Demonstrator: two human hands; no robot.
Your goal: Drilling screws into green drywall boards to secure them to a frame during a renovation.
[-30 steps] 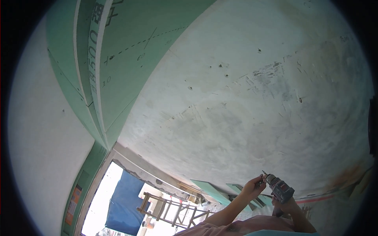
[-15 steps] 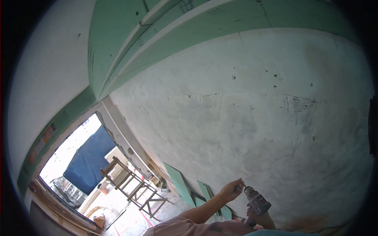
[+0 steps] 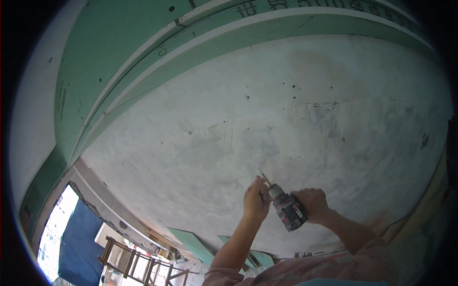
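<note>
A dark cordless drill [image 3: 289, 212] with red markings is raised in front of the wall, its chuck tilted up and to the left. My right hand [image 3: 311, 204] is closed around its grip. From the chuck projects a thin bit [image 3: 266, 180], with a slender pointed end beyond it; I cannot tell whether that end is a screw. My left hand [image 3: 256, 199] is closed right beside the bit, thumb and fingertips together. What those fingers pinch, if anything, is too small to name.
The grey plastered wall [image 3: 214, 162] has several small holes. Green board panels [image 3: 119, 47] form a stepped ceiling edge above. Cut green boards [image 3: 193, 243] lean at the wall's foot. A wooden trestle [image 3: 143, 262] stands lower left, near an opening with a blue sheet [image 3: 78, 238].
The view has swung right and up. Both hands and the drill have risen in the picture and shifted left. My right hand and forearm now show more fully.
</note>
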